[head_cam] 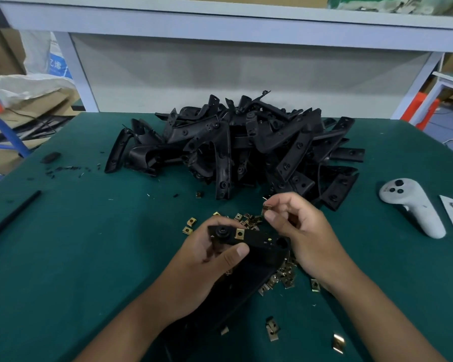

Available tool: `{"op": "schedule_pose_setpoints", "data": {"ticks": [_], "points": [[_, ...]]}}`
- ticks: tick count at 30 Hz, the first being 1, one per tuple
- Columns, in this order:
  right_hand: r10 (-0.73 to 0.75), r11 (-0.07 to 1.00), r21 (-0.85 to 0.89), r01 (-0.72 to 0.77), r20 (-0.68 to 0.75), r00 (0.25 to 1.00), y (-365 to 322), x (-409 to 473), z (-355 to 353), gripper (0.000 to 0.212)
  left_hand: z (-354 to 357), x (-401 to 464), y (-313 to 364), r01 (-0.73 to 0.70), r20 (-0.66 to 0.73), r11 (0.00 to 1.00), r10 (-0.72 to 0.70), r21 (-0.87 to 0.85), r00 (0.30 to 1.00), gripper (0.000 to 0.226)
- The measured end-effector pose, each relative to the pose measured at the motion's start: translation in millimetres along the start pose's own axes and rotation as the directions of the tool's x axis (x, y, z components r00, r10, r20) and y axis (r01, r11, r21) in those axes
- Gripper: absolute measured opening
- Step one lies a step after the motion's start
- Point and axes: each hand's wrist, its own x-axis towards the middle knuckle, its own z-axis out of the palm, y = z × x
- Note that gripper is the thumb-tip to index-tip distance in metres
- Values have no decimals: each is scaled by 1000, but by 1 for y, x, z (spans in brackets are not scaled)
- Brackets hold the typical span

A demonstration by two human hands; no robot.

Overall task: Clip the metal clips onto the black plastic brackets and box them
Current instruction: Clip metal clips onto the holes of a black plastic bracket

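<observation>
Head view shows the left hand gripping a black bracket that lies long-ways from left to right. One gold clip already sits on it. The right hand pinches another clip just above the bracket's right end, the nearer hand to that end.

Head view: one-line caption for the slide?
Left hand holds a bracket with one clip fitted; right hand pinches another clip.

Left hand grips a black bracket bearing one fitted clip; right hand pinches another metal clip above it.
</observation>
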Motion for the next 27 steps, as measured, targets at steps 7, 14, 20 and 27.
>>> {"op": "schedule_pose_setpoints", "data": {"ticks": [7, 14, 20, 27], "points": [[41, 980, 193, -41, 5, 999, -3, -1, -1, 6, 1, 0, 2, -10, 5, 1000, 10, 8, 1000, 27], [61, 974, 219, -47, -59, 996, -2, 0, -3, 15, 1, 0, 2, -6, -9, 1000, 6, 19, 1000, 30], [-32, 999, -5, 31, -42, 999, 1, 1, -3, 14, 2, 0, 3, -13, 14, 999, 14, -48, 1000, 25], [-91, 986, -151, 73, -117, 989, 4, 1, -2, 23, 1, 1, 3, -6, 1, 999, 6, -42, 1000, 26]]}}
